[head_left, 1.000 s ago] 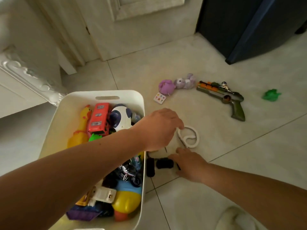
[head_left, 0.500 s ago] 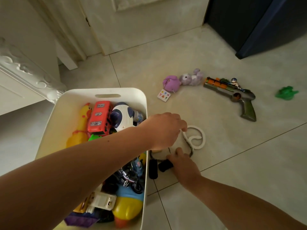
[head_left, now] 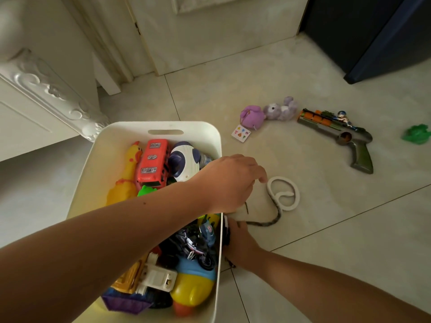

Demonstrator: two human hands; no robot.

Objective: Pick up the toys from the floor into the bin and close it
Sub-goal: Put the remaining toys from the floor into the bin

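Observation:
The white bin (head_left: 116, 145) stands at the left, packed with toys such as a red bus (head_left: 154, 163) and a yellow rubber chicken (head_left: 128, 178). My left hand (head_left: 229, 183) reaches across the bin and curls down over a pale toy with black wheels (head_left: 255, 201) on the floor just right of the bin. My right hand (head_left: 240, 241) grips the toy's dark underside against the bin's right wall. Most of the toy is hidden by both hands. A white and grey toy snake (head_left: 285, 194) lies coiled beside it.
Farther back on the tiles lie a purple plush (head_left: 251, 116), a lilac bunny plush (head_left: 281, 110), a small sticker card (head_left: 241, 133), a toy gun (head_left: 338, 134) and a green toy (head_left: 417, 134). White carved furniture (head_left: 35, 89) stands left, a dark cabinet (head_left: 373, 31) back right.
My right hand has slid left, from the floor below the snake to the bin's right wall, taking the toy's black wheels with it. My left hand has stayed over the pale toy.

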